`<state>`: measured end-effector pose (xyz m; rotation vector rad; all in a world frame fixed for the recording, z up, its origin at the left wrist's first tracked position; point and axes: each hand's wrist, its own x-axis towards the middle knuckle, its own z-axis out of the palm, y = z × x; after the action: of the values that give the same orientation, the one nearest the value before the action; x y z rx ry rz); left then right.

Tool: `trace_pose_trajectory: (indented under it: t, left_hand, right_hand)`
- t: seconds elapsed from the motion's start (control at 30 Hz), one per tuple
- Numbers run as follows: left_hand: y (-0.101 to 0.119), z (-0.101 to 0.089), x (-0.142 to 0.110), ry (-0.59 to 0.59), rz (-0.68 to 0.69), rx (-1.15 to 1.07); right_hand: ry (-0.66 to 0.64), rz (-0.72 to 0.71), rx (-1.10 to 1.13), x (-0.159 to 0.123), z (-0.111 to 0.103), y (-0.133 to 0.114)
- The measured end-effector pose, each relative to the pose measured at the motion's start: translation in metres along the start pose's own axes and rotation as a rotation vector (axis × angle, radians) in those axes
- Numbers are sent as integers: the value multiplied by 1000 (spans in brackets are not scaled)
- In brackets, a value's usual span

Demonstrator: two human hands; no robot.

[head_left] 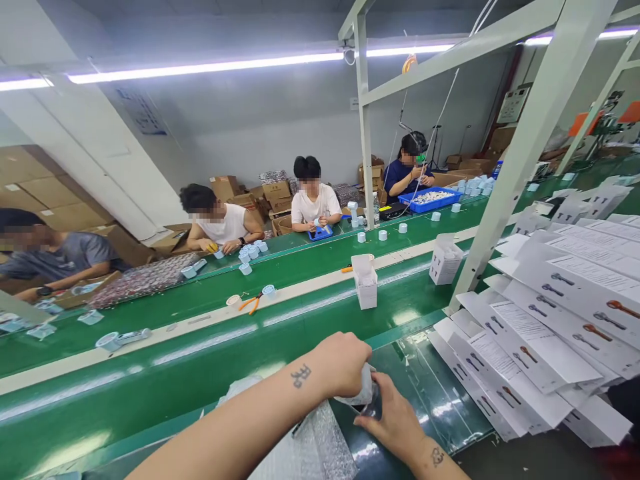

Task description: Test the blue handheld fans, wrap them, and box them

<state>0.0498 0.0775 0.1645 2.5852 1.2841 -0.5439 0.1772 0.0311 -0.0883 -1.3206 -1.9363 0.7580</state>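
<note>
My left hand [344, 363] reaches in from the lower left with its fingers curled shut over the top of a small object in a pale plastic bag [364, 395]. My right hand [395, 421] grips the same bagged object from below and the side. What is inside the bag is mostly hidden by my fingers. Both hands are just above the near edge of the green bench [430, 393]. A pile of bubble-wrap bags [320, 448] lies under my left forearm.
Flat printed white cartons [545, 347] are fanned out at the right. Two upright white boxes [367, 283] [444, 263] stand on the green conveyor [200, 347], beside orange pliers [250, 303]. A slanted metal post [525, 153] rises on the right. Several people work across the belt near a blue tray [430, 198].
</note>
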Motion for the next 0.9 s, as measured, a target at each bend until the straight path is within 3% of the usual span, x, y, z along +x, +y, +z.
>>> trace_pose_trajectory:
  t: [0.1,0.23,0.33,0.4,0.5,0.7,0.8,0.9]
  left_hand:
    - [-10,11,-16,86,-48,-101]
    - [-17,32,-37,147,20,-302]
    - [-17,47,-48,181,-1,-395]
    - [-14,54,-55,209,-95,-437]
    - [-2,57,-64,197,-229,-470]
    - [18,46,-73,145,-307,-421]
    - [14,43,-74,183,-308,-470]
    - [13,44,-69,194,-449,-467]
  right_hand:
    - [-218,-12,18,11,-37,-5]
    - [-440,-159,98,42,-81,-14]
    - [-709,-204,230,68,-92,-25]
    - [-794,-231,270,76,-87,-31]
    - [-727,-251,216,73,-75,-33]
    - [-736,-417,211,62,-73,-32]
    - [-704,-353,129,60,-75,-30]
    - [-627,-240,65,53,-67,-26]
